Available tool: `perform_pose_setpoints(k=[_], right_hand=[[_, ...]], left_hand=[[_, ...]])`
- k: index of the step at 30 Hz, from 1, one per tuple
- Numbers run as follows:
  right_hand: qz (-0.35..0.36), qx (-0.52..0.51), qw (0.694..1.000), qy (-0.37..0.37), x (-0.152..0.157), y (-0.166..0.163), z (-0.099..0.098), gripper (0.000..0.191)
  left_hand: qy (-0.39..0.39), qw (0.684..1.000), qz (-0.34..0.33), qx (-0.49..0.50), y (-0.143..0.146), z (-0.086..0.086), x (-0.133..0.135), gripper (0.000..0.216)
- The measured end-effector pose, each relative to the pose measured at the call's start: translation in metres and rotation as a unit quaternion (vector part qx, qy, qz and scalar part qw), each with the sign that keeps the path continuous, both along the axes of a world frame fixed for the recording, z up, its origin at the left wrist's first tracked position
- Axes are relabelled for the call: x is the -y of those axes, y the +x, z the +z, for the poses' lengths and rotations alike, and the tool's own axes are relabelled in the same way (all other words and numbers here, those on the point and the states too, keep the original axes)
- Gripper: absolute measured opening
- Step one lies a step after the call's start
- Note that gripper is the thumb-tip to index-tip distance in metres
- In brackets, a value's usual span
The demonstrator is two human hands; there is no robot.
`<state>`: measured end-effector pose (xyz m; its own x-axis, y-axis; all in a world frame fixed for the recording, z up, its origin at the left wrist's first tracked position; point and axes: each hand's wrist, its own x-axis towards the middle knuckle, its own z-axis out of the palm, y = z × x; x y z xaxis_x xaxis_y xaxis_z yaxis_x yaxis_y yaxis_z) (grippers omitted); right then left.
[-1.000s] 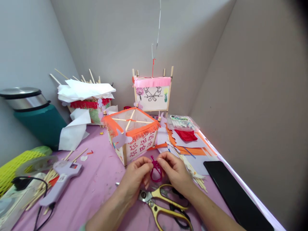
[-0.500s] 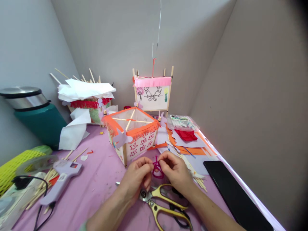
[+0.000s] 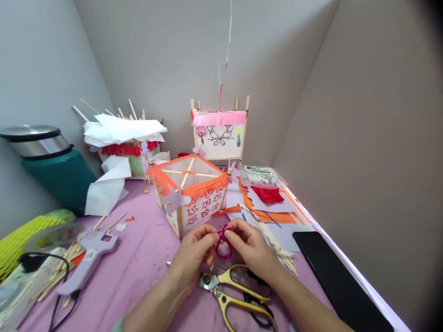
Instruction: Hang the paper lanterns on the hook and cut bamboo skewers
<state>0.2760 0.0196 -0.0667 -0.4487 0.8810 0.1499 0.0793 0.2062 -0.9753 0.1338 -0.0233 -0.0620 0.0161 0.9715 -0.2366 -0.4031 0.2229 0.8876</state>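
Observation:
A looped magenta string (image 3: 224, 249) hangs between my two hands, above the purple tablecloth. My left hand (image 3: 199, 246) pinches it between thumb and fingers on the left. On the other side my right hand (image 3: 247, 240) pinches it in the same way, fingertips close to the left ones. Just below the hands lie yellow-handled scissors (image 3: 238, 295), with black-handled scissors (image 3: 258, 318) partly under them. Right behind the hands stands a paper lantern (image 3: 194, 193) on a stick frame, with an orange fringe, red star drawings and crossed sticks on top.
A lilac glue gun (image 3: 92, 258) with its cord and loose sticks lies at left, near a teal bottle (image 3: 58, 175). A black phone (image 3: 339, 281) is at right. Behind are a pink-fringed lantern (image 3: 220, 136) on a wire, a red-fringed one (image 3: 134, 159), and paper sheets (image 3: 277, 203).
My hands have drawn slightly closer together around the magenta string. Its loop has shifted a little left and up, and its upper end now lies between the fingertips.

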Motion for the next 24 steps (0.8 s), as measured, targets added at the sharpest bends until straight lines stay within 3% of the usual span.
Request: perform_pose_setpoints(k=[6, 14, 20, 24], right_hand=[[0.030, -0.082, 0.993, -0.074, -0.005, 0.003, 0.004, 0.022], [0.048, 0.024, 0.997, -0.047, 0.000, 0.001, 0.001, 0.022], [0.030, -0.068, 0.993, -0.090, -0.006, 0.007, 0.003, 0.027], [0.012, -0.188, 0.972, -0.142, -0.012, 0.009, 0.003, 0.025]], left_hand=[[-0.004, 0.999, 0.017, 0.032, -0.002, 0.001, -0.001, 0.012], [0.007, 0.998, 0.007, 0.060, -0.003, 0.000, -0.002, 0.015], [0.011, 0.987, -0.050, 0.150, -0.003, 0.003, 0.001, 0.013], [0.002, 0.985, -0.049, 0.166, -0.004, 0.003, 0.002, 0.008]])
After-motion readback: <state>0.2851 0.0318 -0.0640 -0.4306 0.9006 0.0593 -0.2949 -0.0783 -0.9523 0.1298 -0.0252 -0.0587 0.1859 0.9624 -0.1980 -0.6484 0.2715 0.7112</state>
